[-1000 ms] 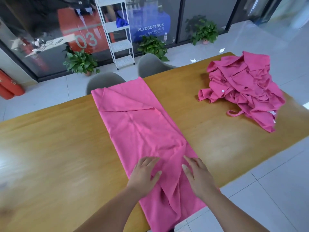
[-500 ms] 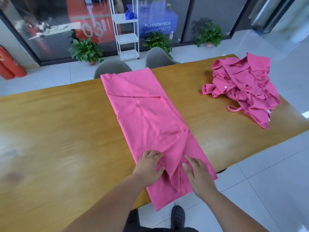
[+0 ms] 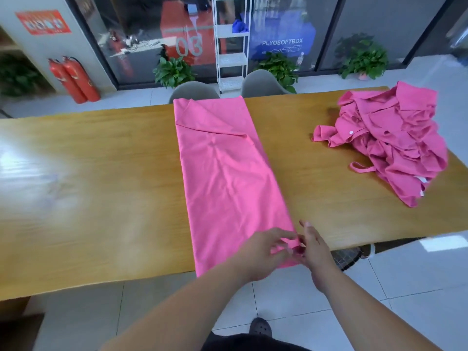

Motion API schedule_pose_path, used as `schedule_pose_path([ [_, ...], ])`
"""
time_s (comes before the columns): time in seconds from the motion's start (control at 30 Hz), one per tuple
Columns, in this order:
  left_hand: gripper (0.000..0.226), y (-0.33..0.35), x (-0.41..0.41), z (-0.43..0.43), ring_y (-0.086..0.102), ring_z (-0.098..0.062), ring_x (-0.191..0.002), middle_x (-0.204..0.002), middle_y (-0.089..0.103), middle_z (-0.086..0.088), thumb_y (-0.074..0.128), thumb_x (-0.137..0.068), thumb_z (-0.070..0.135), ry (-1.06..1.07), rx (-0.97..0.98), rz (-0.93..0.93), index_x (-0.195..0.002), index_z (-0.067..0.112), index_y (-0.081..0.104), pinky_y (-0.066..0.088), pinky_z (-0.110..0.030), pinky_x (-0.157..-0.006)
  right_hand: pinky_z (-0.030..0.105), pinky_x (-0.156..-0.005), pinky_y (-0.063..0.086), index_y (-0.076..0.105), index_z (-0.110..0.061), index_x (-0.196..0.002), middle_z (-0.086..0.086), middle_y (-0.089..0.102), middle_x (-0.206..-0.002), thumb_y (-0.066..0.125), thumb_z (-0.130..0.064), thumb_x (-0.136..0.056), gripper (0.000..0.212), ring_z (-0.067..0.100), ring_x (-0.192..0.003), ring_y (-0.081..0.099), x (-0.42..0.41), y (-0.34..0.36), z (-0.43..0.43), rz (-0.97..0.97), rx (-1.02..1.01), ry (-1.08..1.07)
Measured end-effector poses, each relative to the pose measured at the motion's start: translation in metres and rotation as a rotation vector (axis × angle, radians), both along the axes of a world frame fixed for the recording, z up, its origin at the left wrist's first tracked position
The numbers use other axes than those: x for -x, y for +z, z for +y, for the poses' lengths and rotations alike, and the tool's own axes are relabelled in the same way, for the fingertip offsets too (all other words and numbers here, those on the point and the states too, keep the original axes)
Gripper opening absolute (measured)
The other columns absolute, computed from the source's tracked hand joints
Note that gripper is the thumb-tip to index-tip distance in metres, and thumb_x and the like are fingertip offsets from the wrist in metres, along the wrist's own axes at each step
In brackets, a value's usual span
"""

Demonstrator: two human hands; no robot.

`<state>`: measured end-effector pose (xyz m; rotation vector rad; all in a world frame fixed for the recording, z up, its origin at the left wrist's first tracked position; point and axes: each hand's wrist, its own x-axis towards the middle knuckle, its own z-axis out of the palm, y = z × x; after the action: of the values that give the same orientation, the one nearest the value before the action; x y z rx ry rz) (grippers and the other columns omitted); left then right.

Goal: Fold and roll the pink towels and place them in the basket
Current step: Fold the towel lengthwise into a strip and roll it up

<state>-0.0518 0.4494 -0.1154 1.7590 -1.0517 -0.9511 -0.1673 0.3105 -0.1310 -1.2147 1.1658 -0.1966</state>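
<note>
Smoothing had ended: at lower centre the left hand [image 3: 266, 252] pinched a corner of the towel [image 3: 228, 173]; the right hand [image 3: 315, 247] was beside it, grip unclear. Rolling seemed next.

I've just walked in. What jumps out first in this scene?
A long pink towel lies flat across the middle of the wooden table, with the left hand and right hand meeting at its near right corner. Toward the table's far right sits a crumpled heap of pink towels. Two red fire extinguishers stand by the wall at back left.
</note>
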Motion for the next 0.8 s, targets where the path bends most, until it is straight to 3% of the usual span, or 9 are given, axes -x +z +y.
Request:
schedule_pose_path([
  [0.1,0.041,-0.017,0.006,0.02,0.06,0.001,-0.122,-0.137,0.065,0.016,0.063,-0.1,0.03,0.158,-0.084,-0.173,-0.141,0.03,0.063,0.049,-0.033,-0.11,0.044,-0.079,0.065,0.048,-0.03,-0.148,0.01,0.075,-0.114,0.052,-0.044,-0.109,0.042,0.032,-0.091,0.078,0.015,-0.003,-0.008,0.021,-0.015,0.053],
  [0.2,0.048,-0.036,0.005,0.057,0.051,-0.009,-0.134,-0.148,0.055,0.016,0.064,-0.098,0.037,0.192,-0.232,-0.44,-0.145,0.033,0.057,0.045,-0.034,-0.11,0.045,-0.084,0.065,0.041,-0.029,-0.158,0.001,0.077,-0.108,0.065,-0.019,-0.104,0.06,0.022,-0.085,0.078,0.022,-0.009,-0.011,0.075,0.127,0.189],
  [0.33,0.066,-0.061,0.001,0.099,0.044,-0.017,-0.135,-0.15,0.048,0.015,0.064,-0.089,0.059,0.198,-0.418,-0.678,-0.149,0.034,0.05,0.047,-0.043,-0.107,0.047,-0.079,0.065,0.057,-0.029,-0.147,-0.009,0.077,-0.096,0.062,-0.008,-0.102,0.049,0.012,-0.072,0.077,0.016,-0.01,-0.014,0.129,0.313,0.257],
  [0.43,0.076,-0.068,0.004,0.115,0.045,-0.02,-0.133,-0.146,0.047,0.009,0.063,-0.084,0.068,0.202,-0.483,-0.823,-0.149,0.033,0.045,0.048,-0.042,-0.104,0.038,-0.073,0.065,0.067,-0.033,-0.135,-0.004,0.079,-0.097,0.059,-0.006,-0.104,0.042,0.016,-0.072,0.078,0.013,0.002,-0.013,0.016,0.314,0.152],
  [0.53,0.072,-0.069,0.006,0.119,0.053,-0.023,-0.123,-0.135,0.054,0.005,0.074,-0.081,0.058,0.269,-0.534,-0.868,-0.142,0.03,0.049,0.052,-0.041,-0.094,0.031,-0.068,0.064,0.076,-0.036,-0.117,-0.003,0.078,-0.106,0.056,-0.006,-0.106,0.037,0.023,-0.079,0.078,0.014,0.008,-0.016,-0.039,0.24,0.102],
  [0.6,0.065,-0.072,0.005,0.121,0.06,-0.027,-0.116,-0.128,0.059,0.003,0.08,-0.078,0.036,0.32,-0.542,-0.864,-0.138,0.026,0.055,0.055,-0.042,-0.087,0.034,-0.073,0.064,0.08,-0.033,-0.107,0.0,0.078,-0.111,0.056,-0.007,-0.106,0.036,0.022,-0.082,0.078,0.01,0.013,-0.017,-0.057,0.2,0.113],
  [0.67,0.06,-0.07,0.002,0.126,0.063,-0.029,-0.108,-0.122,0.061,0.003,0.074,-0.078,0.015,0.397,-0.517,-0.831,-0.135,0.025,0.058,0.054,-0.041,-0.078,0.036,-0.076,0.062,0.08,-0.024,-0.11,0.004,0.079,-0.103,0.055,-0.003,-0.106,0.033,0.019,-0.076,0.076,0.004,0.022,-0.018,-0.2,0.138,0.052],
  [0.73,0.063,-0.064,-0.001,0.135,0.063,-0.026,-0.107,-0.127,0.06,0.006,0.067,-0.081,0.008,0.496,-0.504,-0.752,-0.14,0.027,0.057,0.052,-0.039,-0.074,0.034,-0.07,0.059,0.08,-0.021,-0.11,0.005,0.079,-0.094,0.055,-0.002,-0.106,0.032,0.018,-0.07,0.073,0.006,0.028,-0.016,-0.29,0.125,0.005],
  [0.8,0.065,-0.06,-0.001,0.146,0.063,-0.025,-0.109,-0.134,0.058,0.008,0.065,-0.085,0.008,0.589,-0.497,-0.687,-0.145,0.029,0.054,0.052,-0.038,-0.074,0.037,-0.066,0.056,0.082,-0.029,-0.099,0.003,0.079,-0.1,0.055,-0.003,-0.106,0.038,0.017,-0.068,0.073,0.019,0.013,-0.013,-0.13,0.217,0.048],
])
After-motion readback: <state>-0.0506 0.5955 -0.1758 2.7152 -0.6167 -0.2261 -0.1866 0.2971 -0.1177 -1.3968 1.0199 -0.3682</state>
